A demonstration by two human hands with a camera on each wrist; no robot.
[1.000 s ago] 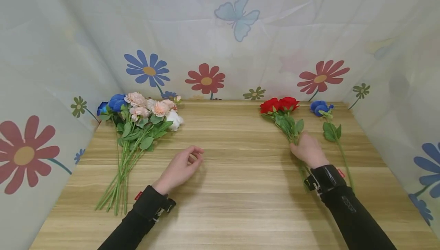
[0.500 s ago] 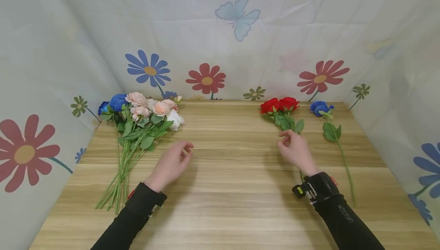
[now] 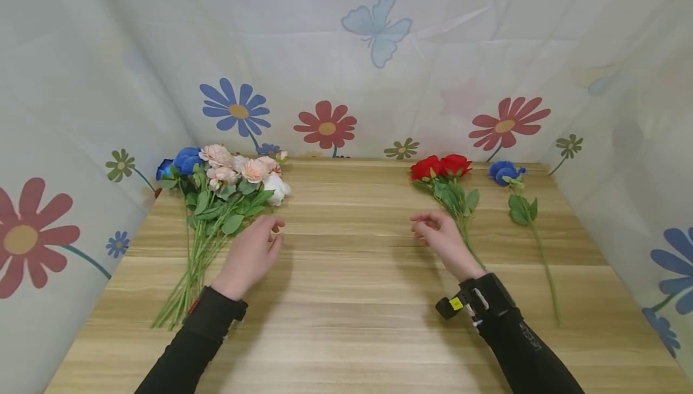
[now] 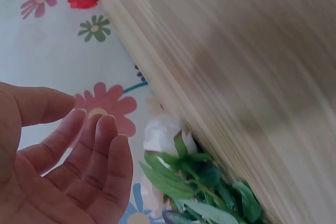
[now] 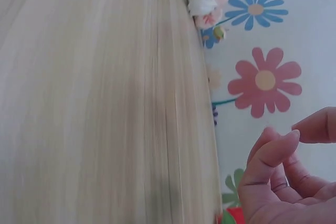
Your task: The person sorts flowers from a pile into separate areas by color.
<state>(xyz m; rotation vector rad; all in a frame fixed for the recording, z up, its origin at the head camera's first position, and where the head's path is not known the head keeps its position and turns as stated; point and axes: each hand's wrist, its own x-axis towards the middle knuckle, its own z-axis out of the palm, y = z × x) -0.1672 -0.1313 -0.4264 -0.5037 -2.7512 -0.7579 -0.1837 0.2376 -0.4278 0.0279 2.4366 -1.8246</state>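
My left hand hovers at the right side of a pile of artificial flowers, its fingers loosely bent and holding nothing. That pile has blue roses, pale pink flowers and a white flower, with long green stems toward me. My right hand is just left of the red roses' stems, also holding nothing, fingers relaxed. Two red roses lie side by side at the back right. Further right lies a single blue rose with its stem pointing toward me.
A wood-grain table carries all the flowers. Around its back and sides hangs a pale curtain printed with flowers and a butterfly. The flower heads lie close to the table's back edge.
My right hand has let go of the red rose stems and moved left, leaving them on the table. My left hand has shifted left and slightly forward, toward the flower pile.
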